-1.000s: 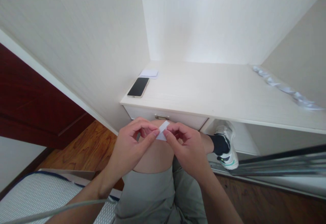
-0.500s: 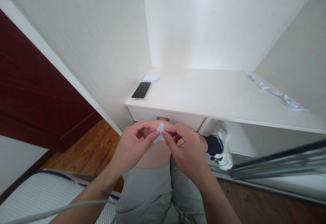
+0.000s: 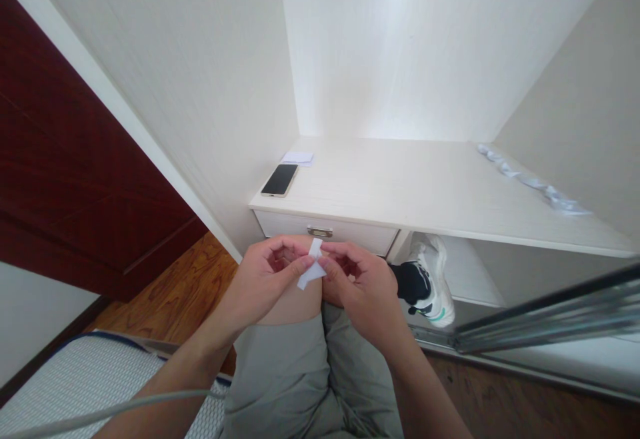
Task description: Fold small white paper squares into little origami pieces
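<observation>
Head view: white paper piece [image 3: 313,270] sits pinched between thumb and fingers of both our left hand [image 3: 267,279] and right hand [image 3: 366,286], hands near each other above our bare knee [image 3: 295,304]. Long axis runs lower-left to upper-right, steep; narrow strip end points away from us, toward drawer [image 3: 357,234]. Looks folded, sharp-cornered. Shoe [image 3: 439,282] has green trim; any lettering too small for us.

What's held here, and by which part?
A small folded white paper, pinched near its middle from opposite sides by the left hand and right hand; its ends stick out beyond the grip.
</observation>
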`<action>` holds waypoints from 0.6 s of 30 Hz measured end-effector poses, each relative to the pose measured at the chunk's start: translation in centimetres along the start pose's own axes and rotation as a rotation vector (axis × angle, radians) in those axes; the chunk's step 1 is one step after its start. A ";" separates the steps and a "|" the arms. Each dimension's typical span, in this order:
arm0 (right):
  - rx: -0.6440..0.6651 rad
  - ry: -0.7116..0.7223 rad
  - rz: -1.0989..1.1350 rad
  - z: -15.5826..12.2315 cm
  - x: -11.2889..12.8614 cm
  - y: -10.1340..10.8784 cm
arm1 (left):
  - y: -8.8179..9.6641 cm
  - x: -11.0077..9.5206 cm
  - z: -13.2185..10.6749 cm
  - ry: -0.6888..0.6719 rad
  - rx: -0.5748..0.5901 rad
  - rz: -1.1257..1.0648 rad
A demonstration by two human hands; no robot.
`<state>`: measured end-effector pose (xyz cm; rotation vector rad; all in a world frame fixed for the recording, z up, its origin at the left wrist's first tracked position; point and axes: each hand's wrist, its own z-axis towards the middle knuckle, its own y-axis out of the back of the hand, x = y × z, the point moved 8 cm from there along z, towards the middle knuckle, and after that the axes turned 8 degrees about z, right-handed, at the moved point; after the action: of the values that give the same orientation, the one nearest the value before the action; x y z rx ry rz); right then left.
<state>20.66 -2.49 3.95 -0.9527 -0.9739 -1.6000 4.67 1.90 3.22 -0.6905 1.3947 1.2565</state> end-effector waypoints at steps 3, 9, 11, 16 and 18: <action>0.005 -0.045 0.069 -0.1 -0.6 -0.2 | 0.2 -0.3 -0.3 -0.027 -0.036 0.036; 0.080 -0.043 0.155 0.3 -1.0 -1.1 | 0.3 -1.5 -0.4 -0.126 -0.057 0.162; 0.047 -0.008 0.146 0.6 -1.1 -1.2 | 0.5 -1.6 -0.2 -0.147 -0.099 0.226; -0.045 0.033 0.167 1.5 -2.6 -1.9 | 1.0 -0.8 0.8 -0.162 -0.188 0.333; -0.062 0.042 0.160 1.9 -3.3 -2.4 | 1.2 -0.3 1.2 -0.140 -0.198 0.367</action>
<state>19.22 0.79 1.31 -1.0096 -0.8032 -1.5165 4.02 3.30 4.01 -0.4795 1.3295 1.7161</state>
